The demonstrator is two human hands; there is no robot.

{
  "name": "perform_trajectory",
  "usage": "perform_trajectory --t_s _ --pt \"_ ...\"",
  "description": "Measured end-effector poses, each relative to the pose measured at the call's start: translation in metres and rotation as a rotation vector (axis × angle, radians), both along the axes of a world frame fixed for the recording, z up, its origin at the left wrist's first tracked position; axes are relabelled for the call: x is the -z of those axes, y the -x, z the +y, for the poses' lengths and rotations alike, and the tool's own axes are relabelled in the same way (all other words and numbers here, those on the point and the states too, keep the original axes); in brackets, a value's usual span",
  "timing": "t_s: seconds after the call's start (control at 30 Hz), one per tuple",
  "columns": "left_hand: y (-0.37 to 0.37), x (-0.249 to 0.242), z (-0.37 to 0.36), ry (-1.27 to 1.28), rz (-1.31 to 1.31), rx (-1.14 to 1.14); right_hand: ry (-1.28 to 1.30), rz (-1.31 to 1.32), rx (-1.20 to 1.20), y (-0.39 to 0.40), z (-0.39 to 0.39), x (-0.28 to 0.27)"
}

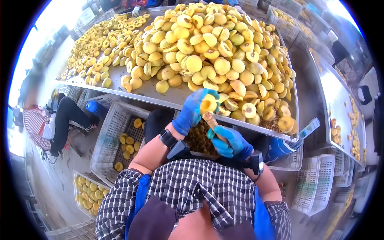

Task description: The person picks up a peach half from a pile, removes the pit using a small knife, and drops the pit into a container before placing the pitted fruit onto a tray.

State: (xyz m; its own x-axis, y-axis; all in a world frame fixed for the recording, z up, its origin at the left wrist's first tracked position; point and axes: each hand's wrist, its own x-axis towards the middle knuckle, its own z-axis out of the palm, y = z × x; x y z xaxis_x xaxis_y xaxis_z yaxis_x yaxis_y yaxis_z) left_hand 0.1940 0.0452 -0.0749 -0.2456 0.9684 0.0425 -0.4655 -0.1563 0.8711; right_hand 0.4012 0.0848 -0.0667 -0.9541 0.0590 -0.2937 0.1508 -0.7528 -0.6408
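My left hand (189, 114), in a blue glove, is closed around a yellow peach half (208, 103) at the front edge of the metal table (168, 95). Lower and to the right, my right hand (233, 144), also gloved in blue, grips a tool with a wooden handle (211, 121). The handle's upper end meets the lower side of the peach half in this view; the tool's working end is hidden. Just beyond both hands rises a large heap of halved peaches (208, 52).
Below my left arm stands a grey plastic crate (105, 138) with several peach halves. A fuller crate (90, 192) sits at lower left. A blue bucket (280, 151) and a white crate (314, 184) are at right. Another person (40, 124) sits at far left.
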Motion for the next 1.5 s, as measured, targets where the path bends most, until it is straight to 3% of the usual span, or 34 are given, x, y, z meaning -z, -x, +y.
perform_trajectory --t_s 0.1,0.13,0.17,0.23,0.27,0.33,0.43,0.53,0.63,0.73,0.8,0.87,0.97,1.07,1.1,1.13,1.17,1.27,1.33,1.4,1.47,1.5 --pt "0.016 0.009 -0.009 0.001 -0.328 0.058 -0.468 -0.265 0.014 -0.018 -0.002 0.009" --pt "0.024 0.011 -0.017 -0.036 -0.048 0.017 -0.659 -0.357 0.008 -0.024 -0.003 0.020" --pt "0.034 0.014 -0.027 -0.067 0.234 -0.027 -1.093 -0.192 0.045 -0.032 -0.002 0.035" --pt "0.055 0.006 -0.052 0.011 0.212 -0.043 -1.939 0.237 0.139 -0.049 0.004 0.059" --pt "0.070 -0.005 -0.071 0.005 0.459 -0.150 -1.764 0.096 0.077 -0.055 0.002 0.057" --pt "0.115 -0.006 -0.109 0.345 0.900 -0.379 -1.286 -0.419 -0.239 -0.054 0.002 0.025" --pt "0.160 0.003 -0.134 0.533 2.123 -1.018 -1.354 -0.522 -0.255 -0.049 0.000 0.024" --pt "0.198 0.034 -0.085 0.340 1.657 -0.827 -1.591 -0.235 -0.213 -0.039 0.005 0.044" --pt "0.193 0.056 -0.017 0.571 1.597 -0.644 -1.893 0.131 -0.143 -0.030 0.014 0.067" --pt "0.198 0.074 0.020 0.824 1.560 -0.446 -1.552 -0.281 -0.231 -0.020 0.008 0.044" --pt "0.203 0.078 0.027 0.884 1.552 -0.361 -1.612 -0.221 -0.201 -0.025 0.006 0.033" --pt "0.204 0.077 0.017 0.736 1.408 -0.463 -1.672 -0.149 -0.177 -0.030 0.007 0.030" --pt "0.204 0.074 -0.002 0.404 0.919 -0.595 -1.617 -0.190 -0.118 -0.028 0.006 0.024" --pt "0.159 0.034 -0.019 -0.065 -0.340 -0.229 -1.483 -0.242 -0.005 -0.010 0.011 0.032" --pt "0.138 0.019 -0.025 -0.091 -0.469 -0.141 -1.654 -0.112 0.113 0.002 0.009 0.027" --pt "0.115 0.003 -0.030 -0.118 -0.599 -0.049 -1.536 -0.138 0.179 0.014 0.009 0.029" --pt "0.099 -0.002 -0.031 -0.145 -0.729 0.048 -1.645 -0.135 0.220 0.028 0.008 0.018" --pt "0.076 0.018 -0.022 -0.129 -0.648 0.032 -1.806 -0.143 0.342 0.060 0.005 -0.003" --pt "0.055 0.022 -0.017 -0.150 -0.155 -0.133 -1.858 -0.153 0.407 0.071 0.002 -0.009" --pt "0.044 0.010 -0.022 -0.176 -0.272 -0.022 -1.909 -0.167 0.457 0.076 0.000 -0.012" --pt "0.027 -0.009 -0.026 -0.170 -0.065 -0.170 -2.005 -0.261 0.398 0.076 -0.001 -0.008" --pt "0.027 -0.004 -0.024 -0.158 -0.085 -0.155 -2.052 -0.292 0.357 0.074 -0.005 -0.010"
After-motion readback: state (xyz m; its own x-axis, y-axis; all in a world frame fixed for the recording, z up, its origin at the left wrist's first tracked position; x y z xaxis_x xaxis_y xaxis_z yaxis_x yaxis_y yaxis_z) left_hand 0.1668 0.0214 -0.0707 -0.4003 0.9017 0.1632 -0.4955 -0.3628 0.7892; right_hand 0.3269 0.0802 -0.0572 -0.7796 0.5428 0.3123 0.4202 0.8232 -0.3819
